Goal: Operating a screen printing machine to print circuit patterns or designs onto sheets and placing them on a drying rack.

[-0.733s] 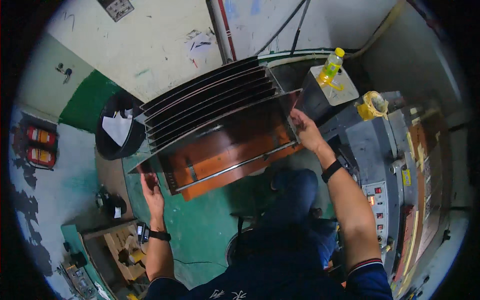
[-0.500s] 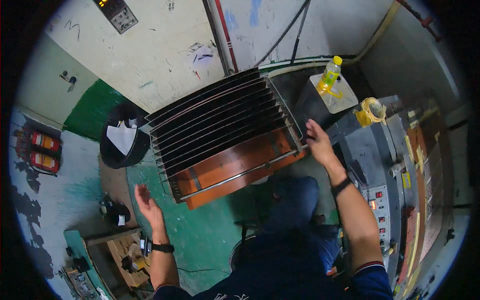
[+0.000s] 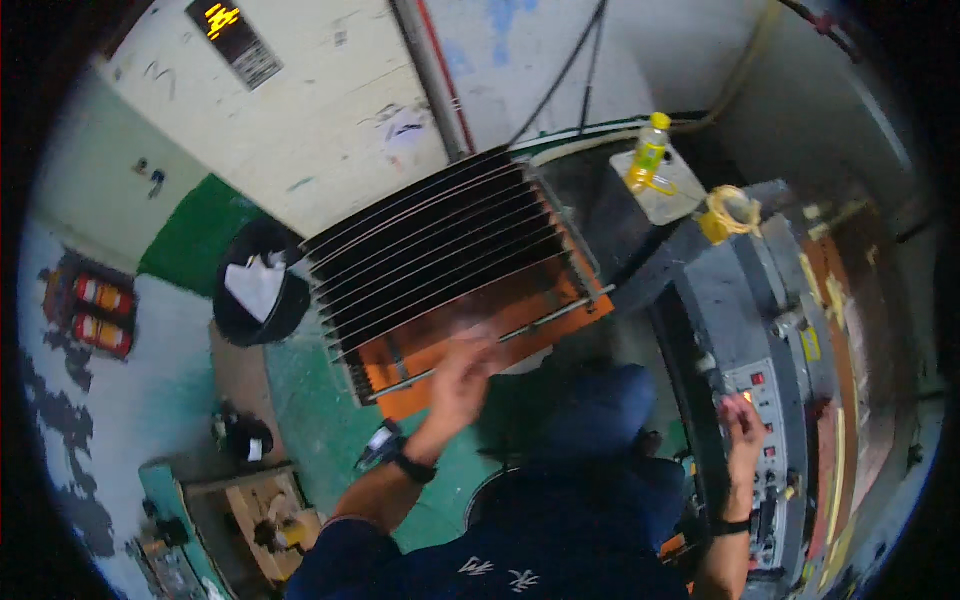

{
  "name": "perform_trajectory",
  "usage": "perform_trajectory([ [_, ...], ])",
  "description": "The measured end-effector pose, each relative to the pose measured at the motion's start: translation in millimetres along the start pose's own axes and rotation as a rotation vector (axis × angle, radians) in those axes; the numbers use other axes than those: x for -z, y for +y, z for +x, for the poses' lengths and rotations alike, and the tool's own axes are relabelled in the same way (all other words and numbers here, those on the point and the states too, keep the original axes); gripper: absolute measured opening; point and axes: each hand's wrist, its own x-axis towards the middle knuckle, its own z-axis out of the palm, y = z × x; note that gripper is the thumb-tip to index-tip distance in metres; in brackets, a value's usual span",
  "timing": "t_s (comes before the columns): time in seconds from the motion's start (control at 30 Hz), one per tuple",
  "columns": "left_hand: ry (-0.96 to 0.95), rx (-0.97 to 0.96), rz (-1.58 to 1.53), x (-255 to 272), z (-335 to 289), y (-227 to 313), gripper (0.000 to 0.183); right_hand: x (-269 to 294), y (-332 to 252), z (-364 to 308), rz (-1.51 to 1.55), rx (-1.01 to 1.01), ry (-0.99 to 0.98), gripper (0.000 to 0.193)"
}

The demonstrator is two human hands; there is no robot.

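Note:
My left hand [image 3: 462, 385] is over the near side of a metal rack [image 3: 450, 225] with many parallel dark slats. Its fingers are smeared by motion but look stretched out, with nothing seen in them. Beneath it, an orange-brown copper-coloured sheet [image 3: 540, 285] lies along the rack's front, and a metal bar [image 3: 545, 318] crosses the sheet. My right hand [image 3: 741, 425] is beside a control panel [image 3: 768, 400] with red switches on the grey machine. Its fingers are loosely bent and hold nothing I can make out; whether they touch the panel cannot be told.
A bottle with yellow liquid [image 3: 650, 155] stands on a pale-topped box [image 3: 665, 205] at the back right. A yellow tape-like roll [image 3: 730, 212] sits on the machine. A black bin [image 3: 262, 305] with paper is left of the rack; a wooden crate [image 3: 265, 530] is lower left.
My left hand has swung right, from beside the rack to over its front. My right hand has left the rack's right end and come down to the control panel. The view has shifted slightly.

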Motion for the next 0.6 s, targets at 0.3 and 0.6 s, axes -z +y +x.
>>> perform_trajectory([
  [0.3, 0.008, 0.086, -0.006, -13, -27, -22, 0.044, -40, 2, 33, -0.047, 0.022, -0.121, 0.04],
  [0.6, 0.325, 0.5, -0.348, 26, -96, -94, 0.026, -170, -28, 109, 0.02, 0.084, -0.369, 0.048],
])
